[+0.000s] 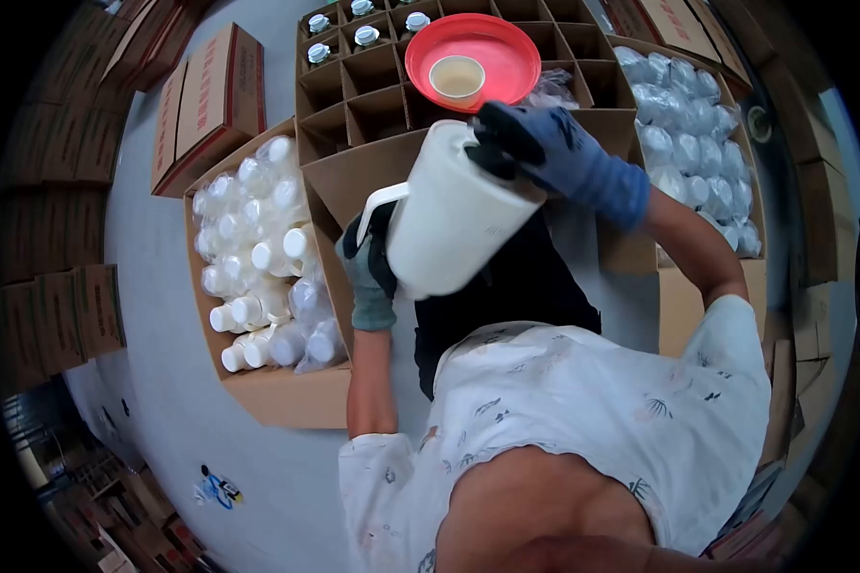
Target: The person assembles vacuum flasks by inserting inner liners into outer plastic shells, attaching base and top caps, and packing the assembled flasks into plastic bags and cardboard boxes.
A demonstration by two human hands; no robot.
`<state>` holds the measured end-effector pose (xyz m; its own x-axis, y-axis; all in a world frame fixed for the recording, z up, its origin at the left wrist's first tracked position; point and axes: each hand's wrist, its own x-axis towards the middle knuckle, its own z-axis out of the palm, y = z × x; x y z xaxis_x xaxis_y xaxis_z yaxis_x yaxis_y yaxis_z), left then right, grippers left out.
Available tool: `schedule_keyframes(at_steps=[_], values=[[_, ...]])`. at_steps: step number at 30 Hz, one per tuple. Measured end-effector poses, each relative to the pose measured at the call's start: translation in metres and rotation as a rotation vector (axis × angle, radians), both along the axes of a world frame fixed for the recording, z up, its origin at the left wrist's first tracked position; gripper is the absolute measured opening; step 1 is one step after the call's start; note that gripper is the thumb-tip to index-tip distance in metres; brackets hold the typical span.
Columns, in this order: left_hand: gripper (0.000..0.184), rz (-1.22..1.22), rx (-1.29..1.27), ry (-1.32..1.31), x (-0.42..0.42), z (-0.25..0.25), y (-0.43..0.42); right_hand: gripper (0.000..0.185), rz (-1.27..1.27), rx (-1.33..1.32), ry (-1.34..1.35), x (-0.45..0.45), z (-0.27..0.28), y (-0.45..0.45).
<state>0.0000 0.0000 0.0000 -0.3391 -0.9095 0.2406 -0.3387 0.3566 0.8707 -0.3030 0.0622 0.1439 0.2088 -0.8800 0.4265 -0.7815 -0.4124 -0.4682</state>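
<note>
A white plastic jug (459, 215) with a loop handle is tilted between my two gloved hands, above my lap. My left hand (368, 263), in a grey-green glove with a dark palm, is closed around the handle side. At the jug's upper end, my right hand (545, 153), in a blue glove with black fingertips, has its fingers curled on the top near the rim. Those fingers hide part of the top, so I cannot tell whether a lid is there. Just beyond stands a red basin (516, 43) with a small pale cup (457, 80) in it.
The basin rests on a divided carton (373, 72) holding several capped bottles. An open box (287, 396) of white-capped, plastic-wrapped jugs stands on the left; another box of wrapped items (688, 124) is on the right. A closed carton (210, 110) stands at the upper left.
</note>
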Motion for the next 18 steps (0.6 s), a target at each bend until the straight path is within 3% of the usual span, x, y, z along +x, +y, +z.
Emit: schedule_keyframes(at_steps=[2, 5, 6, 9, 10, 11, 13, 15, 18], values=[[0.035, -0.021, -0.172, 0.216, -0.022, 0.037, -0.008, 0.033, -0.096, 0.066, -0.066, -0.012, -0.027, -0.019], [0.031, -0.053, -0.224, 0.295, -0.027, 0.034, 0.016, 0.034, -0.208, 0.603, -0.494, -0.002, -0.023, -0.003], [0.031, -0.025, -0.178, 0.253, -0.018, 0.038, 0.014, 0.035, -0.082, 0.614, -0.464, 0.0, -0.018, -0.007], [0.03, 0.007, -0.052, 0.195, -0.004, 0.032, 0.005, 0.039, 0.187, 0.262, -0.65, -0.013, -0.02, -0.015], [0.031, -0.046, 0.145, 0.287, 0.0, 0.03, 0.008, 0.044, 0.146, 0.262, -0.62, -0.018, -0.018, -0.019], [0.033, -0.097, 0.341, 0.378, 0.004, 0.028, 0.011, 0.043, 0.231, 0.153, -0.523, -0.019, -0.016, -0.019], [0.034, -0.148, 0.478, 0.522, 0.003, 0.024, 0.017, 0.041, 0.392, -0.075, -0.34, -0.011, 0.005, -0.014], [0.033, -0.212, 0.582, 0.597, 0.005, 0.019, 0.02, 0.042, 0.577, -0.104, -0.146, 0.005, 0.027, -0.014], [0.033, -0.284, 0.662, 0.618, 0.004, 0.009, 0.023, 0.047, 0.577, -0.237, -0.052, 0.015, 0.025, -0.006]])
